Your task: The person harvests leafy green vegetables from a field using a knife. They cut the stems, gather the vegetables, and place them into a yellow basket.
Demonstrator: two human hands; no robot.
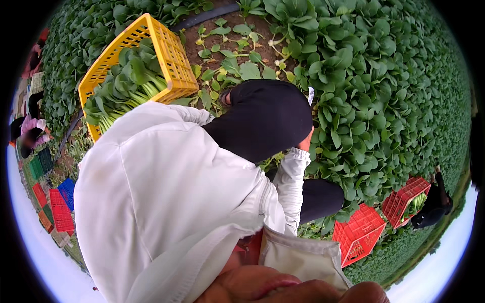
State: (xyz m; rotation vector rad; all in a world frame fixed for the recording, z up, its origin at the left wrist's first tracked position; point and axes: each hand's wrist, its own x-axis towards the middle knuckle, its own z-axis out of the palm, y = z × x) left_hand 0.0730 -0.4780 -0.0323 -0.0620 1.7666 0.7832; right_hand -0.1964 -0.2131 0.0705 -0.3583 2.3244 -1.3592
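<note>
My right hand (306,141) shows only in part behind my dark-trousered knee, beside the leafy greens; its fingers and anything in them are hidden. My left hand is out of view; its white sleeve passes behind my raised thigh. A small white object with dark marks (311,96) sticks out beyond the knee, too little seen to identify. Before me stand dense leafy greens resembling bok choy (341,113). A yellow plastic crate (180,62) stands on my left side, tilted in the view, with cut greens (130,85) laid inside, pale stalks towards me.
Loose leaves and cut stumps (278,53) lie on brown soil (261,26). A black hose or strip (208,17) runs past the crate. Red crates (360,235) stand on my right, near a bent-over person (435,212). Other people (32,130) and coloured crates (60,212) are farther behind.
</note>
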